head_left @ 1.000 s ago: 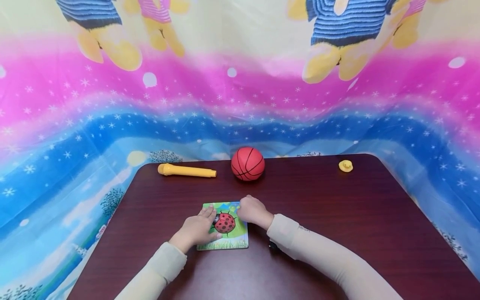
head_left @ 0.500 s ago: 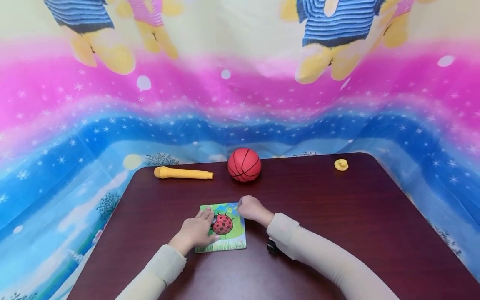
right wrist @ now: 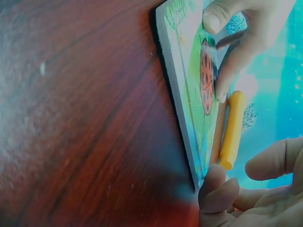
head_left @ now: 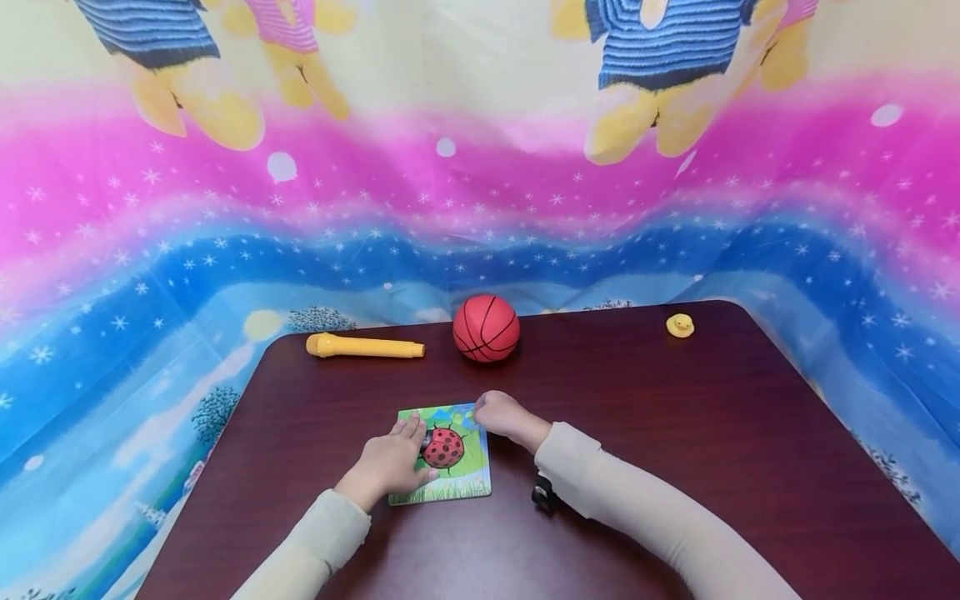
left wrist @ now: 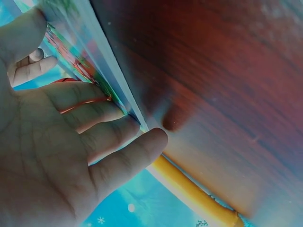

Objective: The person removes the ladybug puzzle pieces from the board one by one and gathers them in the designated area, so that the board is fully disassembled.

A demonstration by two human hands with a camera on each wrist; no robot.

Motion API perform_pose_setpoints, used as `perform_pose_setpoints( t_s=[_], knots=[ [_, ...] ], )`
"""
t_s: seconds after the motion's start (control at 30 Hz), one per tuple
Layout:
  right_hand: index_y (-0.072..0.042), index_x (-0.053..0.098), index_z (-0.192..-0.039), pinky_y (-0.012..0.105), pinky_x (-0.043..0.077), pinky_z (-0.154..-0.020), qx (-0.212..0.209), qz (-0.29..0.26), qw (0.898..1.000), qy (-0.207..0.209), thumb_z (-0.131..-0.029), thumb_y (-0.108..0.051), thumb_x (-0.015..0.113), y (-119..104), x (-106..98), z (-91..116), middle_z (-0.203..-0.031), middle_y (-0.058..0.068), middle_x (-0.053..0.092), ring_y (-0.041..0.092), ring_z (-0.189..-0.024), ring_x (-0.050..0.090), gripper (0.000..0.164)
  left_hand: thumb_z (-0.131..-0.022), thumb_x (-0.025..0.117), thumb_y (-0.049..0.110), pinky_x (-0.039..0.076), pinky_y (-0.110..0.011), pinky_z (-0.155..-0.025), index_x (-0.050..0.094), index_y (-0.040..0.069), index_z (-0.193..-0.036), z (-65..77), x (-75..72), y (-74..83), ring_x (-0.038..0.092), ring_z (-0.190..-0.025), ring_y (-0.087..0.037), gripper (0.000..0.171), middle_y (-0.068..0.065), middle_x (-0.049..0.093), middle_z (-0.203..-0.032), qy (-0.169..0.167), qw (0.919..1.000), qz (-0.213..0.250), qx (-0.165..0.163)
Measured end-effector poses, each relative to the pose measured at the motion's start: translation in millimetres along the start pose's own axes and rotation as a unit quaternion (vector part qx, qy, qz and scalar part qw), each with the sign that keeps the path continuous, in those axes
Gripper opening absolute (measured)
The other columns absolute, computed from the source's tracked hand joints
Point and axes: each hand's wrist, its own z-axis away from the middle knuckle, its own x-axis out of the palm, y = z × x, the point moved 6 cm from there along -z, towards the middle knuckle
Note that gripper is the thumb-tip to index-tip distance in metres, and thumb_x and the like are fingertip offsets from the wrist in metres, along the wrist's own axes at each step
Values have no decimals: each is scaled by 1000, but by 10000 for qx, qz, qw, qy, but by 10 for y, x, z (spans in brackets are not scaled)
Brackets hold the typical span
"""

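Note:
A square ladybug puzzle board (head_left: 472,467) lies flat on the table, printed with a red spotted beetle on green. My left hand (head_left: 392,463) rests across its left part with the fingers spread and fairly straight. In the left wrist view, the palm and fingers reach along the edge of the board (left wrist: 87,47). At the board's far right corner is my right hand (head_left: 507,417). Its fingers (right wrist: 218,196) are curled, tips right at the corner in the right wrist view, while the thumb stands apart from them with a gap between.
A yellow toy microphone (head_left: 367,346) lies at the back left of the dark brown table (head_left: 637,375). A red toy basketball (head_left: 486,328) sits at the back middle, and a small yellow rubber duck (head_left: 680,325) at the back right. A printed cloth (head_left: 525,192) hangs behind.
The head view has shifted slightly, so everything on the table appears a little further left. Both hands keep nearly the same places at the board.

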Motion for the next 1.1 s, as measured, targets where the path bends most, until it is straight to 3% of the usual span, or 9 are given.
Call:
perform_pose_setpoints(
  t_s=[0.17,0.23,0.33,0.47,0.63,0.77,0.93,1.03,1.1],
  knots=[
    [-7,47,-70,26,26,-46,176,-332,9993,-83,-84,1,44,-18,7,6,-57,-1,34,12,-47,24,16,-84,62,54,48,-46,-88,36,1,-144,8,-9,-10,31,-138,-32,84,-15,29,-152,-3,10000,-9,-7],
    [0,57,-88,27,31,-48,224,-346,9991,-75,-85,0,46,-31,3,8,-65,2,44,12,-48,30,12,-84,62,54,48,-46,-89,36,1,-144,8,-12,-16,31,-137,-32,84,-15,29,-152,4,10000,-20,-6],
    [4,59,-109,27,34,-50,231,-298,9993,-48,-87,-2,48,-47,1,9,-77,6,51,13,-51,36,26,-84,62,53,47,-47,-90,36,0,-144,9,-11,-27,31,-137,-32,84,-16,29,-151,38,10000,14,-4],
    [5,57,-101,27,30,-46,305,-124,9994,-116,-87,-3,47,-31,11,3,-65,2,44,14,-48,31,20,-85,62,51,46,-48,-91,33,2,-145,13,16,-41,30,-138,-33,83,-16,28,-152,71,9997,226,-14],
    [6,55,-116,29,31,-50,340,400,9983,-242,-87,-10,49,-12,28,15,-67,3,44,16,-53,35,34,-86,61,52,49,-49,-84,34,9,-144,5,57,-38,29,-138,-33,77,-15,26,-153,135,9994,307,72],
    [7,59,-108,31,35,-60,96,908,9954,-280,-86,-13,52,-55,30,19,-88,12,52,18,-66,41,30,-85,61,53,49,-49,-81,39,11,-143,-4,75,-41,30,-138,-33,74,-16,27,-152,173,9996,180,117],
    [-1,61,-102,32,43,-69,-31,1232,9923,128,-86,-16,59,-68,-15,-26,-99,9,59,18,-78,50,22,-86,60,54,49,-49,-83,41,12,-142,-3,93,-52,31,-138,-33,73,-16,28,-152,180,9997,51,133],
    [-6,59,-88,30,44,-64,-150,1127,9926,437,-85,-11,61,-64,-59,-85,-85,4,59,17,-73,53,6,-86,60,54,49,-48,-84,40,11,-141,0,81,-45,31,-137,-33,72,-17,28,-152,221,9996,74,133],
    [-8,55,-74,28,43,-58,-209,980,9935,534,-84,-6,60,-55,-79,-130,-71,3,56,17,-64,54,12,-86,61,53,50,-48,-82,40,12,-141,1,68,-31,31,-137,-34,71,-17,29,-151,256,9995,119,153]
  ],
)
